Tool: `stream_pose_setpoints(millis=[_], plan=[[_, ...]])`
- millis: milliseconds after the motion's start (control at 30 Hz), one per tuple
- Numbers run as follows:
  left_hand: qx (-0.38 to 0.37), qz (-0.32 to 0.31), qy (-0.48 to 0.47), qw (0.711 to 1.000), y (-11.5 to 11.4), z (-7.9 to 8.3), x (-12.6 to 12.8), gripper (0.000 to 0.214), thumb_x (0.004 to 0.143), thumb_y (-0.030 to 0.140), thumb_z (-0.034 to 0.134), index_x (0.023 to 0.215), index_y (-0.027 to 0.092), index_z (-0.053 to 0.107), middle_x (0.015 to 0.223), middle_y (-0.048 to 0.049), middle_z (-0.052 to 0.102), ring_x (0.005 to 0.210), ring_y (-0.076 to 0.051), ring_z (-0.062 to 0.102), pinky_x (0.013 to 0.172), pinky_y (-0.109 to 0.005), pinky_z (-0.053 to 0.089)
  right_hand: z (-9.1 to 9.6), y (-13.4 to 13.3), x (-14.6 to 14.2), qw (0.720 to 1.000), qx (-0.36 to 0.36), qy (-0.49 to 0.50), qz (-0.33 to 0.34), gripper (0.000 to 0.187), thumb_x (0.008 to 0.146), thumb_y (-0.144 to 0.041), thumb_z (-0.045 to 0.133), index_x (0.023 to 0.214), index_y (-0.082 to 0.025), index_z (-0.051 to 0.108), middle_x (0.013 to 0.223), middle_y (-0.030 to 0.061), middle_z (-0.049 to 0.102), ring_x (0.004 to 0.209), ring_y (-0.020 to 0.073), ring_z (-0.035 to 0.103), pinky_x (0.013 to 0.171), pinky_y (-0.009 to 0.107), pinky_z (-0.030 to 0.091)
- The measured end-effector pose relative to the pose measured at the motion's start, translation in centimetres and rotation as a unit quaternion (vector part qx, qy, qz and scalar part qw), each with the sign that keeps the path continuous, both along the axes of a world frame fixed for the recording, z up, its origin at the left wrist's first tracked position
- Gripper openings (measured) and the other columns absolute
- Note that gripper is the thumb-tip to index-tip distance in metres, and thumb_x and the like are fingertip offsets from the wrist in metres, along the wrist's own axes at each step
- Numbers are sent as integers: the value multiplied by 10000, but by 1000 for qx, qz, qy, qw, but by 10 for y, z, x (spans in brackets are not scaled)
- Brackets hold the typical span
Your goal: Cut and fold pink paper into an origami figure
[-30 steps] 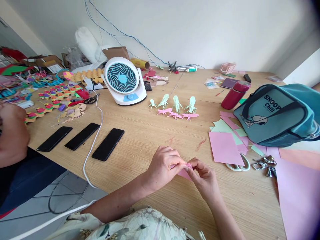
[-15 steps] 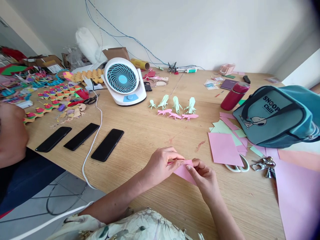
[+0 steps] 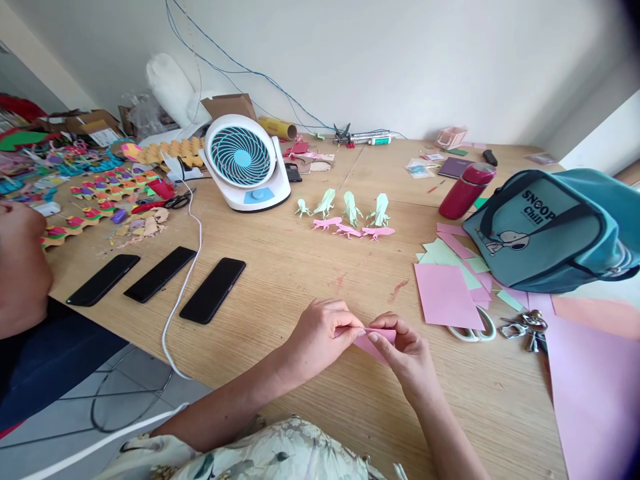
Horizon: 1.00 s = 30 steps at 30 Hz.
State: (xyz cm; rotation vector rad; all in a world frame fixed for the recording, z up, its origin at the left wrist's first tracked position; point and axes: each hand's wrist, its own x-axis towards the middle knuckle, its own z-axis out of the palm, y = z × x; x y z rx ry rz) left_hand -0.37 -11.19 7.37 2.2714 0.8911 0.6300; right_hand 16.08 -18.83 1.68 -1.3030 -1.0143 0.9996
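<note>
Paper (image 3: 369, 349), pink and partly creased, sits over the near tabletop (image 3: 280, 287), pinched by thumb and fingers of both left hand (image 3: 320, 337) and right hand (image 3: 409, 353). Its folding looks unfinished; beyond it four green figures (image 3: 351, 205) and three pink figures (image 3: 379, 231) already stand shaped, while a pink sheet (image 3: 447, 295) lies flat, still unfolded. Against half a second ago, the paper shows less face, its upper edge seemingly turned over, and juts farther past the right thumb.
</note>
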Motion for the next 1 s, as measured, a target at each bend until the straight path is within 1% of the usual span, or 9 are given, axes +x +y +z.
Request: stream_pose_setpoints(millis=[133, 233, 633, 833, 1000], plan=[[49, -5, 12, 999, -3, 0, 1, 140, 861, 201, 656, 738, 202, 724, 679, 12, 623, 705, -120, 578, 730, -267, 390, 3, -1, -1, 999, 26, -11, 15, 147, 828, -354, 711, 770, -224, 672, 762, 3, 597, 744, 165, 556, 718, 293, 426], [60, -10, 9, 998, -5, 0, 2, 138, 859, 200, 661, 731, 201, 713, 673, 15, 615, 703, -120, 575, 729, -271, 385, 3, -1, -1, 999, 34, -8, 11, 149, 843, -339, 695, 759, -221, 659, 752, 1, 574, 710, 158, 536, 686, 293, 415], [49, -4, 6, 999, -6, 3, 1, 145, 836, 175, 682, 691, 182, 683, 657, 22, 589, 687, -111, 550, 723, -262, 372, 3, -2, 1, 998, 65, 15, 17, 105, 864, -288, 679, 769, -246, 687, 785, 4, 540, 757, 162, 512, 712, 300, 407], [44, -1, 5, 999, -5, 5, 1, 168, 850, 157, 652, 685, 174, 675, 655, 21, 585, 676, -107, 541, 720, -259, 376, 1, -2, 2, 997, 62, 35, 3, 93, 851, -301, 697, 775, -264, 733, 801, 17, 527, 767, 174, 502, 674, 305, 408], [47, 1, 5, 999, -4, 5, 0, 174, 851, 132, 632, 689, 167, 685, 653, 16, 587, 677, -108, 545, 717, -258, 376, -1, -2, 4, 996, 59, 72, 12, 88, 861, -281, 692, 837, -309, 772, 867, 15, 555, 837, 174, 514, 736, 307, 408]])
